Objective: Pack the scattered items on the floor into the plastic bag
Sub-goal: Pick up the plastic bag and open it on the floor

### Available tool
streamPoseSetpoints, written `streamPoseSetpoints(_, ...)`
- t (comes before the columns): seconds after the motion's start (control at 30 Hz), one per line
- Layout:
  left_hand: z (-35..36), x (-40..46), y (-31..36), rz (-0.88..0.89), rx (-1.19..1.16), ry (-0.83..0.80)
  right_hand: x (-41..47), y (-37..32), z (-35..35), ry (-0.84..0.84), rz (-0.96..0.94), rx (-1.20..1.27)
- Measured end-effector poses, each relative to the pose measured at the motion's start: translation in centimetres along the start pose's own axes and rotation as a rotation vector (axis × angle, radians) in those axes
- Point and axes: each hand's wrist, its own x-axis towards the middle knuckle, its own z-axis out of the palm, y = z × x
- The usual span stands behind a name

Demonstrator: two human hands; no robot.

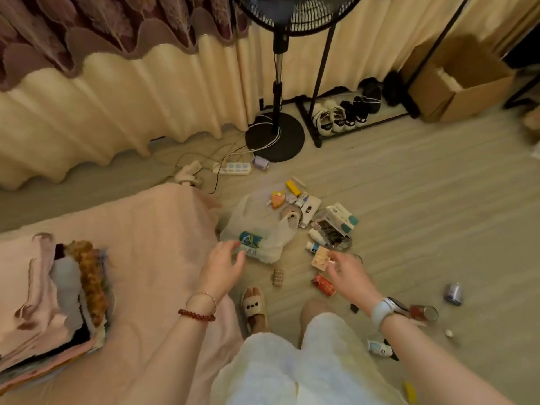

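Plastic bag [257,232] lies just beyond both hands.

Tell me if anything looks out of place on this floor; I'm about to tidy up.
Yes. Small items lie scattered around the plastic bag: a red packet, a blue can tipped on its side, and a white box. Some rest on the flat bag, none inside. The right hand pinches a pale card.

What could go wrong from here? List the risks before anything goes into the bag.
1. The plastic bag lies flat with small items resting on top; lifting it may scatter them.
2. The left hand only reaches toward the bag, so its mouth may not be open when the right hand brings the small packet over.
3. The cans lying on their sides could roll away if nudged.
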Motion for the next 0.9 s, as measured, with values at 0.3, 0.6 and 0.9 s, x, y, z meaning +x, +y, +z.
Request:
streamPoseSetpoints(0.3, 4.9, 16.7, 0.3, -0.055, 0.029, -0.127, 16.1, 1.1, 2.0, -0.049, 0.025, 0.072)
streamPoseSetpoints(0.6, 26.8, 35.9, -17.6, -0.167, 0.235, -0.365, 42.4, 12.2, 22.8, -0.146, 0.043, 0.014)
streamPoseSetpoints(0.9, 38.3, 43.2, -24.7, -0.181, 0.169, -0.348, 54.8, 15.5, 36.1, -0.297, 0.299, 0.403)
